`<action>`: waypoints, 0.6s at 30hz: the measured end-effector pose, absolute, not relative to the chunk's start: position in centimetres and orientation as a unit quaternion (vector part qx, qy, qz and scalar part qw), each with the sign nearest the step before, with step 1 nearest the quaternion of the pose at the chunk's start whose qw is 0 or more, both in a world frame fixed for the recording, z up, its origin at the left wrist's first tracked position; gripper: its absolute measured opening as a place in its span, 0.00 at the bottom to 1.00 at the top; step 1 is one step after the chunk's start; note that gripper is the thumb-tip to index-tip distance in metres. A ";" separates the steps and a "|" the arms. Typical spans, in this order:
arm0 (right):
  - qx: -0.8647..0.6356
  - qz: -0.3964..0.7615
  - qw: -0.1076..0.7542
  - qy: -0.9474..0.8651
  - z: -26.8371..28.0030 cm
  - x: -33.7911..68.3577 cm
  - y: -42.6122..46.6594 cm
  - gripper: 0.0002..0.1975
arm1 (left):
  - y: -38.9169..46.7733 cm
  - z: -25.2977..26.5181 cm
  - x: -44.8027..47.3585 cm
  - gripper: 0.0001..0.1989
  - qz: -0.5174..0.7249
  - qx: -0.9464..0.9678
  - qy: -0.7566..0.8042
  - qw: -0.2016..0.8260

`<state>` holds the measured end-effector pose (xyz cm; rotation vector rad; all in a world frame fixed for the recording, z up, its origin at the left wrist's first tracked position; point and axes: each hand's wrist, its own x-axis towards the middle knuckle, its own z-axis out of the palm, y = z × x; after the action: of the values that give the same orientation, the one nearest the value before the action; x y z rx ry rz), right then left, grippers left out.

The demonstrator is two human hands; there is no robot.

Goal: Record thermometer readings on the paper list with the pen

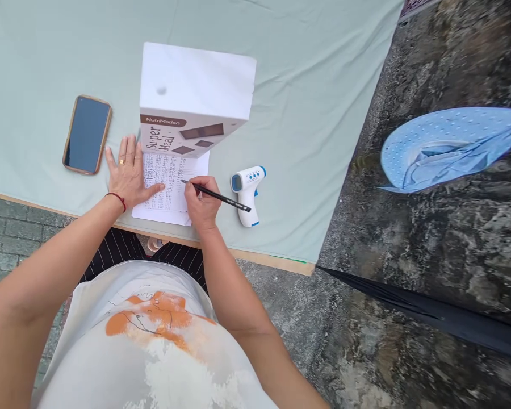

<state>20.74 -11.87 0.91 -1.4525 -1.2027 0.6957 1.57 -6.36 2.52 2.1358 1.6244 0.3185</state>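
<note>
My left hand (132, 176) lies flat with fingers spread, its thumb on the left part of a printed sheet of paper (170, 204). A ring and a thin red bracelet show on that hand and wrist. In my right hand (202, 201) is a slim black pencil (225, 199), its tip at the sheet's right half. Small print covers the paper, and a hand-drawn circle shows near its upper left. Just beyond the paper stands a white box (198, 85) marked "NutriMotion Super Meal", hiding the sheet's far edge.
A phone (87, 134) in a brown case lies left of my left hand. Right of my right hand rests a white and blue infrared thermometer (247, 193). A pale green cloth (298, 142) covers the table. Off its right side are a rock surface and a blue dotted hat (443, 147).
</note>
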 end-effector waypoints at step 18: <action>-0.651 0.287 0.497 -0.497 -0.3 20.3 -12.7 0.07 | -6.7 2.4 2.0 0.57 0.152 0.752 0.601 0.223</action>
<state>20.29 -12.73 -0.29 -1.5760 -1.2023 0.6945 2.04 -6.67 2.41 2.0770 1.6600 0.4204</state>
